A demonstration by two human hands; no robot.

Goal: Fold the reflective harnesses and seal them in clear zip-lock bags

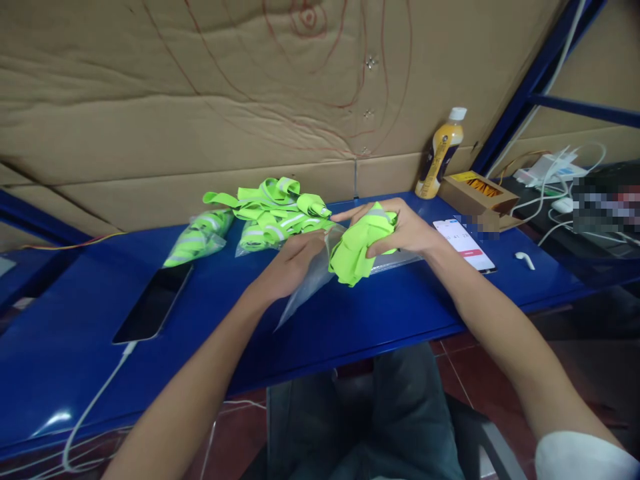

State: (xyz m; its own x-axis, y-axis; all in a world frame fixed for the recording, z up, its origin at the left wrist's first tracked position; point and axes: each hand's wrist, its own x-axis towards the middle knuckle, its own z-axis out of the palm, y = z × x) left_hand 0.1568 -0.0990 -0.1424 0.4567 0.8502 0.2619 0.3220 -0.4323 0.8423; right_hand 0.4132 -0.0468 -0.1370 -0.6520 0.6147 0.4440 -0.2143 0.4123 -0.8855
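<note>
My right hand is closed round a folded bundle of neon-yellow reflective strap with a grey stripe. Pinched in my left hand is a clear plastic bag, its lower corner hanging over the blue table. The bundle is beside the bag's upper edge; whether part of it is inside, I cannot tell. Behind my left hand lies a loose heap of the same reflective straps. Farther left is a filled bag of reflective straps. More clear plastic lies flat under my right hand.
A phone on a white cable lies at the left of the blue table. To the right are a lit phone, a white earbud, an open cardboard box and a yellow bottle. Cardboard stands behind.
</note>
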